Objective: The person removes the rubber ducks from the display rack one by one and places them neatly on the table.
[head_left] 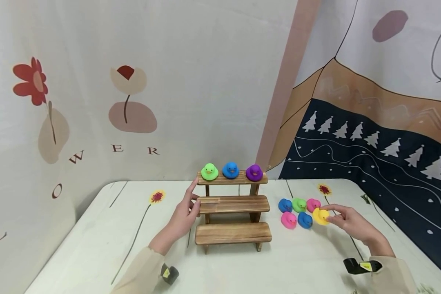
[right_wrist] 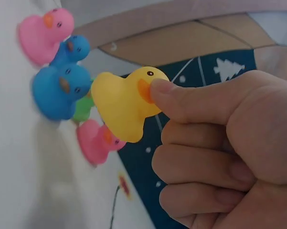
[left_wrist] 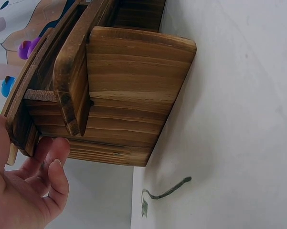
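My right hand (head_left: 353,222) pinches a yellow rubber duck (right_wrist: 117,102) between thumb and fingers, the thumb at its orange beak. Close by on the table are several rubber ducks, among them a pink duck (head_left: 288,220), a blue duck (head_left: 305,220) and a green duck (head_left: 299,205). At the left end of a three-tier wooden stand (head_left: 233,233) is my left hand (head_left: 181,218); its index finger reaches up to the top board and touches the end. On that board sit a light green duck (head_left: 209,172), a blue duck (head_left: 230,170) and a purple duck (head_left: 254,173).
A pale tablecloth (head_left: 132,228) with printed flowers lies under the stand and the loose ducks. Behind the table hangs a printed cloth backdrop (head_left: 206,81). Both lower boards of the stand, such as the middle board (head_left: 235,205), are bare.
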`<state>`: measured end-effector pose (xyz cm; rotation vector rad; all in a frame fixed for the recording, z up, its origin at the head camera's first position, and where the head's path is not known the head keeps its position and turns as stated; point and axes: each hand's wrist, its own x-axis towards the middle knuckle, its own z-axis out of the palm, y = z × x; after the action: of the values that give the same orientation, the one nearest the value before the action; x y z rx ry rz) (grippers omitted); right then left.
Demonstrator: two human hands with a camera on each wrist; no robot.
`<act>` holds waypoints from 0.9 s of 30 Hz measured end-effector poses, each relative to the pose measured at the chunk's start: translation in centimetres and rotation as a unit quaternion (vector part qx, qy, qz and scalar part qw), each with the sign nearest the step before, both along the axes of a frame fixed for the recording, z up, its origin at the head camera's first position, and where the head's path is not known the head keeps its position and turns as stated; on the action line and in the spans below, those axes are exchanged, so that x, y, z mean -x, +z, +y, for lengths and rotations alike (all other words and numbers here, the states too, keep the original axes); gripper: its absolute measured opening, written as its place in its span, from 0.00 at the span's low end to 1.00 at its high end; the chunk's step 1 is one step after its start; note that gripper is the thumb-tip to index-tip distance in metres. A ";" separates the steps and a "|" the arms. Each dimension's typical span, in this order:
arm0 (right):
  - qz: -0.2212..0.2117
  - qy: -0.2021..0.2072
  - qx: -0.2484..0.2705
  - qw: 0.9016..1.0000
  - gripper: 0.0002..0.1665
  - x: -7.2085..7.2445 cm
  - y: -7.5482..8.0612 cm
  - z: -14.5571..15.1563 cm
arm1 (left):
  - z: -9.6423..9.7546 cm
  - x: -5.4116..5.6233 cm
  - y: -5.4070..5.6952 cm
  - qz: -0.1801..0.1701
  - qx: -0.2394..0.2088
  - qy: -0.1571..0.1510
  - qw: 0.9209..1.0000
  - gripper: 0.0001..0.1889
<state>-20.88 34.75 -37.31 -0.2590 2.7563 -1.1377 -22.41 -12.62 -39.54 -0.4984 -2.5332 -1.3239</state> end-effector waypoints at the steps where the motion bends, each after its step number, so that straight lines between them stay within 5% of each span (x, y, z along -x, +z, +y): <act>1: -0.004 0.001 0.002 1.000 0.25 0.1 -0.2 0.2 | 0.0 0.0 0.0 -0.001 0.000 0.000 1.000 0.34; 18: -0.035 -0.025 -0.002 0.999 0.27 0.8 -3.2 1.6 | 0.0 0.1 -0.1 -0.001 0.003 -0.001 1.000 0.33; 27: -0.048 -0.041 -0.007 0.998 0.29 0.7 -3.2 1.6 | 0.1 0.1 -0.1 -0.002 0.000 -0.002 1.000 0.33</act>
<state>-21.61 36.37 -40.52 -0.0881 2.7120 -1.1176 -22.49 -12.47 -39.68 -0.5020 -2.5380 -1.3270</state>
